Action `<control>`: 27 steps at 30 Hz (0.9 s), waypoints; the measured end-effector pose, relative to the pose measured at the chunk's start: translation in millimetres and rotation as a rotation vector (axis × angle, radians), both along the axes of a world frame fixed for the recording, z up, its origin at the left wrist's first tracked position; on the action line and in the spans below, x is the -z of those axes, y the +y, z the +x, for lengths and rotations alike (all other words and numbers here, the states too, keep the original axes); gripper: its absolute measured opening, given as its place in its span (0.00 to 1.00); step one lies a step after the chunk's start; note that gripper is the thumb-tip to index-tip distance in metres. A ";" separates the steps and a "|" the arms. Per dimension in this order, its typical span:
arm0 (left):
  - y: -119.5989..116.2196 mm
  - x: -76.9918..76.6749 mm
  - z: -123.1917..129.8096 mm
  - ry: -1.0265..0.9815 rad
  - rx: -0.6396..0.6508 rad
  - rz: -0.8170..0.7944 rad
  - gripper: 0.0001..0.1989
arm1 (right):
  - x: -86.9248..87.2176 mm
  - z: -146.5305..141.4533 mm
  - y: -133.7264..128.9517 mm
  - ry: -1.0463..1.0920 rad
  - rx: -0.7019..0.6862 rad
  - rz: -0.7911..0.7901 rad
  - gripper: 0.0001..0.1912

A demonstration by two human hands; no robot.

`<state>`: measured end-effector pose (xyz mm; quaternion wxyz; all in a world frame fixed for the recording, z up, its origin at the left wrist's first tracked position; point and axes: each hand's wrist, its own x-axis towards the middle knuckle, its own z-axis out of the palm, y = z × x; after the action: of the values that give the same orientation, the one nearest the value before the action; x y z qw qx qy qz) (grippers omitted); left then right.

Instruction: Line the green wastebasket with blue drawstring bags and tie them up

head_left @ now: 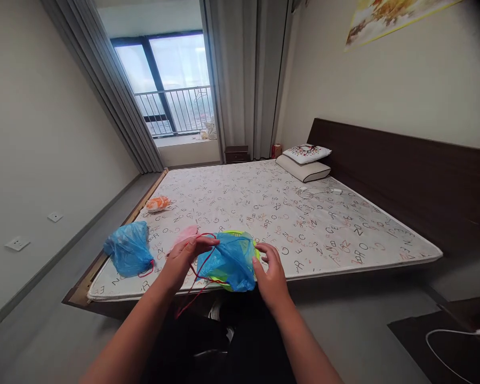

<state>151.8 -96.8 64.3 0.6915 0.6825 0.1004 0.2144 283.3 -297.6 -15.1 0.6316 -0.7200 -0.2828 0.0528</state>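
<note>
handling a blue bag (pixel 228 264) at a yellow-green basket (pixel 234 233), by the near edge of the mattress (pixel 240 205)
pinching the bag's edge narrowly with the left hand (pixel 184 253), with a red cord (pixel 205 233) running beside the fingers; curving the right hand (pixel 271 269) at the opposite side, thumb and fingers apart, too unclear to say whether gripping. probably best to spread the thin film evenly, keep the cord from snagging on fingers, and steady the basket from the right; hard to tell whether inside the basket or over it. counting two hands, one basket, two blue bags including a full-looking second bag (pixel 128 249) at left, one orange-and-white bundle (pixel 158 204), one pink piece (pixel 187 232) just beyond the left hand, and two stacked pillows (pixel 304 169) near the headboard (pixel 384 154).
</note>
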 end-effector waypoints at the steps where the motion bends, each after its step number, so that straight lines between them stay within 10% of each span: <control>1: -2.1 -2.9 -1.7 0.001 0.018 0.028 0.26 | -8.3 -5.1 5.2 0.001 -0.002 0.002 0.15; 9: -16.9 -28.1 -17.0 0.055 0.125 0.250 0.27 | -52.2 -37.3 50.9 0.312 -0.309 -0.135 0.20; 20: -35.3 -40.4 -34.8 0.292 0.463 0.007 0.26 | -54.3 -49.2 62.0 0.490 -0.382 -0.020 0.21; 27: -47.0 -52.9 -45.5 0.477 0.609 0.080 0.24 | -42.5 -35.3 58.5 0.199 -0.270 -0.150 0.04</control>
<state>106.2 -143.9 117.2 0.6536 0.7381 0.0429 -0.1618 248.0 -239.2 27.4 0.5881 -0.7118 -0.3082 0.2291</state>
